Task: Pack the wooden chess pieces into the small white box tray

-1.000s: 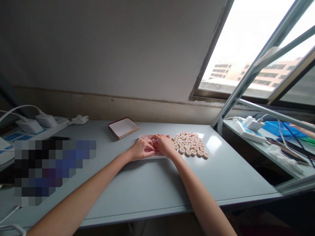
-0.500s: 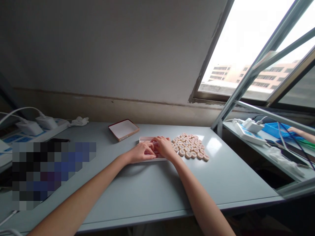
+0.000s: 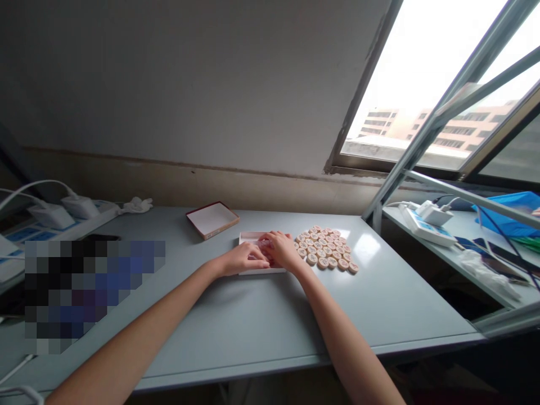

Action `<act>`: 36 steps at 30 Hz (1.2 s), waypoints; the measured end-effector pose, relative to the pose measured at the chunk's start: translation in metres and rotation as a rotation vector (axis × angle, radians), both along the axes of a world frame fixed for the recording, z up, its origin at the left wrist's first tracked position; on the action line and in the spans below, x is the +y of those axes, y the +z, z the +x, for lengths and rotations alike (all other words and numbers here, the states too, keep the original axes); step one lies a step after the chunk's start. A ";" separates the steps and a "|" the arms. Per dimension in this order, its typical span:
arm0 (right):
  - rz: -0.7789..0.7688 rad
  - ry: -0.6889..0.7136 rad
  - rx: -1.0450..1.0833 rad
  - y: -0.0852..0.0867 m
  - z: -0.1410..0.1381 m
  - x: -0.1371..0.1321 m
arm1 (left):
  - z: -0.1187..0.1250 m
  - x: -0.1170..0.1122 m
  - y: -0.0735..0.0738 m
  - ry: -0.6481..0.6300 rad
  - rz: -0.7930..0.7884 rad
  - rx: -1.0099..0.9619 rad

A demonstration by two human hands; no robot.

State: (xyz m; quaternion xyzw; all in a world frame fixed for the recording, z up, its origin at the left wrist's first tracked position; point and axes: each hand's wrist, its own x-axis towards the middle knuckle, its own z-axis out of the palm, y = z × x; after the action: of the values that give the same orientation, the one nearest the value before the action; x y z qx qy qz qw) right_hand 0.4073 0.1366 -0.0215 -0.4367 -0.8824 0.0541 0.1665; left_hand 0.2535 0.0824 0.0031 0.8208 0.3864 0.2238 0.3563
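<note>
Both hands are at a shallow white box (image 3: 248,237) in the middle of the desk. My left hand (image 3: 241,259) reaches over its near left side, fingers bent inward and thumb low at the near edge. Across the box's right part lies my right hand (image 3: 282,248), its fingers curled down inside. Between the fingers shows something thin, pinkish and see-through, perhaps plastic; most of it is hidden. Just right of the box, round wooden Chinese chess pieces (image 3: 323,247) lie flat in a close cluster. Behind and to the left, the box lid (image 3: 213,219) rests with its white inside up.
The grey desk (image 3: 236,332) ends at a near edge. Power strips with plugs stand at left (image 3: 84,222) and on the right-hand desk (image 3: 426,225). A metal frame post (image 3: 392,188) rises at the back right, before the window. A blue bag (image 3: 510,211) lies beyond it.
My fingers have shifted slightly inside the box, and the left fingers lie closer together. At far right, another person's hand has moved mostly out of sight and the blue bag has shifted.
</note>
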 end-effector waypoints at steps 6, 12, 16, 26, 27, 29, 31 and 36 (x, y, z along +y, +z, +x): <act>0.000 0.006 0.003 -0.002 0.000 0.001 | 0.003 -0.002 0.002 -0.018 -0.039 -0.002; -0.008 0.017 0.000 0.003 0.001 -0.003 | 0.006 -0.002 0.001 -0.044 -0.035 -0.027; -0.034 0.041 -0.014 0.009 0.003 -0.007 | 0.008 -0.002 -0.001 0.048 -0.048 -0.087; 0.111 -0.019 -0.042 0.002 0.000 -0.006 | -0.009 0.014 -0.007 0.586 0.430 -0.040; 0.131 -0.029 -0.039 0.005 0.000 -0.006 | -0.012 0.017 -0.011 0.624 0.466 0.000; 0.165 -0.056 -0.011 0.017 0.000 -0.010 | -0.019 0.023 -0.020 0.671 0.503 0.070; 0.173 -0.084 0.063 0.034 0.002 -0.022 | -0.024 0.027 -0.028 0.720 0.518 0.101; -0.292 0.471 0.015 0.064 0.005 -0.115 | -0.026 0.032 -0.039 0.707 0.521 0.060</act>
State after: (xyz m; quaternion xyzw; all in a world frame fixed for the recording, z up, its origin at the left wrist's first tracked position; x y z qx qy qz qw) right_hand 0.4120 0.0218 0.0427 -0.2382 -0.9413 0.2213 0.0911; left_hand 0.2278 0.1140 -0.0355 0.7068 0.5843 0.3979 0.0274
